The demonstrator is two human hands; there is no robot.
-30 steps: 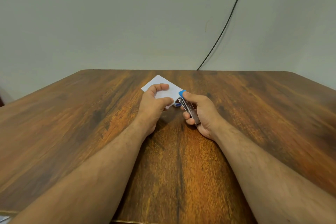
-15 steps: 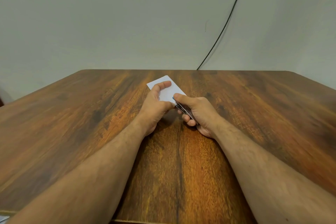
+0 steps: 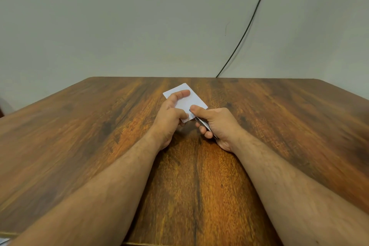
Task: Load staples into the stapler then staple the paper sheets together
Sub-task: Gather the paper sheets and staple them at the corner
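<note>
Head view: stapler (image 3: 205,126) nose toward paper (image 3: 194,100)

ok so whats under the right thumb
The right hand presses its thumb on the near corner of the paper sheets, with the stapler beneath. The stapler's head is covered.

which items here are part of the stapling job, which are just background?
In use:
- paper sheets, pinched in the left hand
- stapler, gripped in the right hand, nose at the sheets' near edge

Background:
- wooden table
- black cable on the wall
</note>
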